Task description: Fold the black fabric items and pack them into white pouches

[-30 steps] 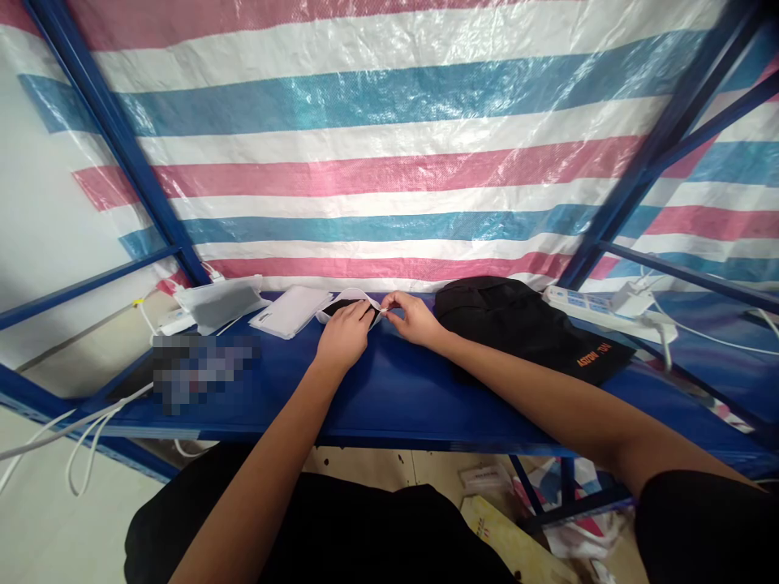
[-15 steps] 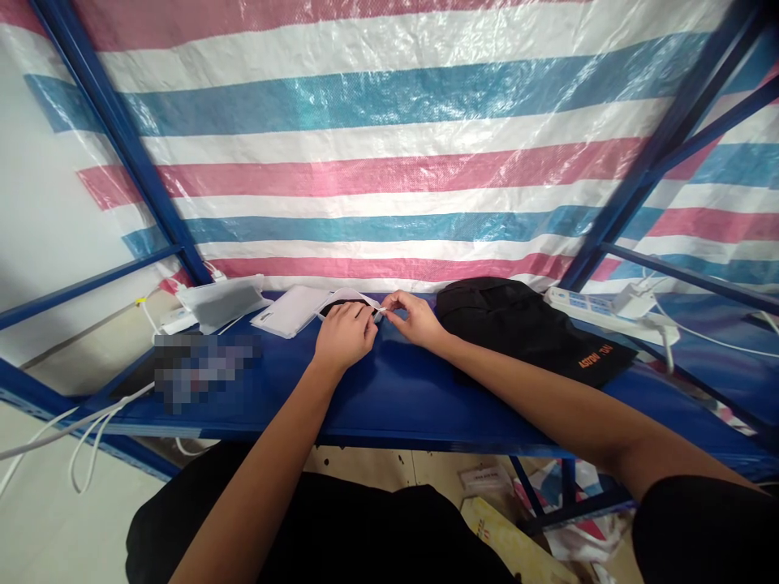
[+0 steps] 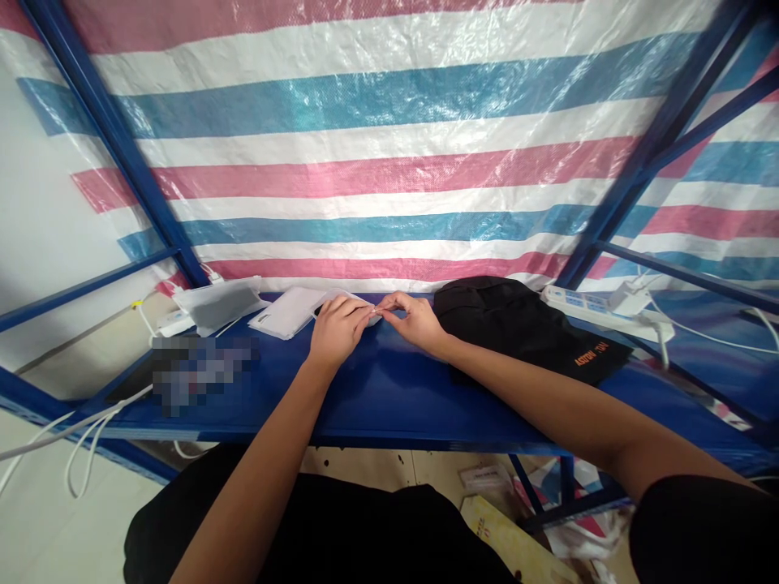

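My left hand and my right hand meet over the blue shelf, fingertips pinched close together. Between them is something small and whitish, too small to name. Under and behind my left hand lies a thin item with a dark part and a pale edge, mostly covered by the fingers. White flat packets lie just left of my left hand. A black cloth item with orange lettering rests right of my right hand, partly behind my right forearm.
A white power strip with plugs and cables sits at the right. At the left are a white device, cables and a blurred dark item. Blue frame posts stand at both sides before a striped sheet.
My left hand has turned and its fingers have come closer to my right fingertips. The dark part of the item beneath it shows less. The view has shifted slightly.
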Motion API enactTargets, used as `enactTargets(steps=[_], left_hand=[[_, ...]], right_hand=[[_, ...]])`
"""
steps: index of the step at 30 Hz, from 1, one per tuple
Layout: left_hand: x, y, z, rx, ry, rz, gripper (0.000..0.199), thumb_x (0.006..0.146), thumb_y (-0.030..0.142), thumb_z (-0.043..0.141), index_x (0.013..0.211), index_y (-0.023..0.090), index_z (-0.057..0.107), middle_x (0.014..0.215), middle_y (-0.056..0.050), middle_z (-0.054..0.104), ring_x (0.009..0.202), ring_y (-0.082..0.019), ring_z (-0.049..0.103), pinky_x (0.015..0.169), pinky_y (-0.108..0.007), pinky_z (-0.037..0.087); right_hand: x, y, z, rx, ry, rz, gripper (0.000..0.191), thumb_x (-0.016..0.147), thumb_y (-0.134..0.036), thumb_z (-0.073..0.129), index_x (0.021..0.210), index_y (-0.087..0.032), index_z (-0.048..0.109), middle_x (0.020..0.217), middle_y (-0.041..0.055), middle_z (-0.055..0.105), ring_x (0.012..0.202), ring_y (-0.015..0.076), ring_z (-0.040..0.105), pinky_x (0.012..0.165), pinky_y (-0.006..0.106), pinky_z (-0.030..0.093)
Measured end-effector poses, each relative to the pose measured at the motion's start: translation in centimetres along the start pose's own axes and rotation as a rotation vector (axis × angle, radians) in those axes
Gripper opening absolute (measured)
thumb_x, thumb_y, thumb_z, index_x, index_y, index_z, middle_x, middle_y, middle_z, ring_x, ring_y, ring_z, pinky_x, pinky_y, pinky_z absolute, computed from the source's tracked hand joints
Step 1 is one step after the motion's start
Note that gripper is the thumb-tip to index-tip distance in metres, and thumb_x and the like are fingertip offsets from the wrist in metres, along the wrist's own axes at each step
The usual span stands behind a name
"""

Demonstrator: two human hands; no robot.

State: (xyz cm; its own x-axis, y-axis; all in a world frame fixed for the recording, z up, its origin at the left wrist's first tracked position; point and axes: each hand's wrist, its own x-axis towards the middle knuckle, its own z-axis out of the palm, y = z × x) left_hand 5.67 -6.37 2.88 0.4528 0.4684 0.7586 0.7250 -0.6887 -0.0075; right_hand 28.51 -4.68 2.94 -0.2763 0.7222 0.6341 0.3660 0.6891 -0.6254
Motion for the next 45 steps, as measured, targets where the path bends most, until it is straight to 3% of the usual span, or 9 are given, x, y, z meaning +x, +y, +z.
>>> enactTargets(steps=[12, 20, 24, 28, 32, 34, 37, 39, 45], left_hand=[[-1.0, -4.2, -1.3, 0.100, 0.204, -0.228, 0.027, 0.112, 0.037, 0.057, 0.113, 0.028, 0.082, 0.115, -0.009, 0.084, 0.126, -0.038, 0.064, 0.108, -0.059, 0.041], [-1.4, -5.4, -0.7, -0.076, 0.209, -0.416, 0.029, 0.112, 0.042, 0.053, 0.114, 0.024, 0.075, 0.111, -0.010, 0.082, 0.102, -0.029, 0.076, 0.093, -0.041, 0.057], [-1.2, -5.0, -0.5, -0.272, 0.216, -0.529, 0.027, 0.111, 0.043, 0.054, 0.115, 0.022, 0.071, 0.099, -0.006, 0.082, 0.088, -0.024, 0.079, 0.084, -0.035, 0.060], [-0.9, -4.5, -1.1, -0.439, 0.210, -0.603, 0.031, 0.108, 0.049, 0.059, 0.116, 0.021, 0.071, 0.093, -0.004, 0.081, 0.078, -0.020, 0.078, 0.082, -0.031, 0.061], [-1.2, -5.6, -1.5, -0.330, 0.215, -0.646, 0.040, 0.114, 0.048, 0.043, 0.122, 0.021, 0.072, 0.109, -0.008, 0.083, 0.104, -0.024, 0.079, 0.100, -0.036, 0.058], [-1.7, -6.5, -1.3, -0.149, 0.099, -0.712, 0.043, 0.115, 0.038, 0.036, 0.130, 0.019, 0.072, 0.129, -0.015, 0.080, 0.126, -0.030, 0.073, 0.114, -0.044, 0.051], [-2.6, -7.1, -0.4, 0.081, -0.287, -0.818, 0.044, 0.111, 0.037, 0.046, 0.141, 0.015, 0.068, 0.157, -0.021, 0.064, 0.148, -0.041, 0.056, 0.123, -0.057, 0.041], [-2.9, -6.7, 0.2, 0.140, -0.470, -0.785, 0.049, 0.110, 0.045, 0.049, 0.147, 0.017, 0.066, 0.165, -0.019, 0.057, 0.153, -0.044, 0.049, 0.125, -0.061, 0.037], [-2.6, -4.6, 1.0, 0.143, -0.532, -0.581, 0.051, 0.111, 0.048, 0.047, 0.151, 0.021, 0.064, 0.161, -0.016, 0.060, 0.143, -0.040, 0.055, 0.119, -0.057, 0.042]], right_hand=[[1.8, 3.4, -1.3, 0.103, 0.277, 0.131, 0.030, 0.092, -0.050, 0.080, 0.099, -0.027, 0.062, 0.097, 0.0050, 0.078, 0.092, 0.0251, 0.076, 0.091, 0.042, 0.061], [2.4, 5.0, -1.6, 0.322, 0.362, 0.223, 0.050, 0.082, -0.060, 0.086, 0.103, -0.027, 0.056, 0.099, 0.0039, 0.072, 0.090, 0.0224, 0.072, 0.093, 0.041, 0.062], [2.4, 4.3, -1.3, 0.384, 0.315, 0.242, 0.056, 0.077, -0.064, 0.090, 0.109, -0.027, 0.064, 0.097, 0.0018, 0.071, 0.091, 0.0213, 0.070, 0.090, 0.037, 0.061], [2.1, 3.7, -1.3, 0.407, 0.053, 0.351, 0.054, 0.072, -0.066, 0.094, 0.102, -0.024, 0.078, 0.092, 0.0021, 0.075, 0.087, 0.0211, 0.070, 0.081, 0.033, 0.060], [3.7, 3.2, -1.6, 0.408, 0.065, 0.379, 0.051, 0.070, -0.067, 0.096, 0.087, -0.022, 0.080, 0.082, 0.0014, 0.075, 0.070, 0.0167, 0.064, 0.062, 0.028, 0.053], [5.6, 2.6, -1.7, 0.390, 0.152, 0.340, 0.053, 0.069, -0.068, 0.095, 0.088, -0.022, 0.079, 0.080, 0.0008, 0.075, 0.067, 0.0156, 0.063, 0.059, 0.027, 0.053], [9.6, 0.9, -1.3, 0.334, 0.208, 0.243, 0.056, 0.072, -0.072, 0.093, 0.091, -0.022, 0.079, 0.080, 0.0006, 0.075, 0.067, 0.0153, 0.064, 0.061, 0.026, 0.058], [12.3, -0.5, 0.0, 0.319, 0.178, 0.186, 0.055, 0.076, -0.071, 0.090, 0.095, -0.021, 0.080, 0.080, 0.0002, 0.075, 0.067, 0.0148, 0.064, 0.063, 0.027, 0.061], [18.7, -3.7, 8.7, 0.354, -0.063, 0.152, 0.027, 0.093, -0.044, 0.087, 0.098, -0.018, 0.080, 0.072, -0.0042, 0.072, 0.059, 0.0099, 0.058, 0.056, 0.021, 0.053]])
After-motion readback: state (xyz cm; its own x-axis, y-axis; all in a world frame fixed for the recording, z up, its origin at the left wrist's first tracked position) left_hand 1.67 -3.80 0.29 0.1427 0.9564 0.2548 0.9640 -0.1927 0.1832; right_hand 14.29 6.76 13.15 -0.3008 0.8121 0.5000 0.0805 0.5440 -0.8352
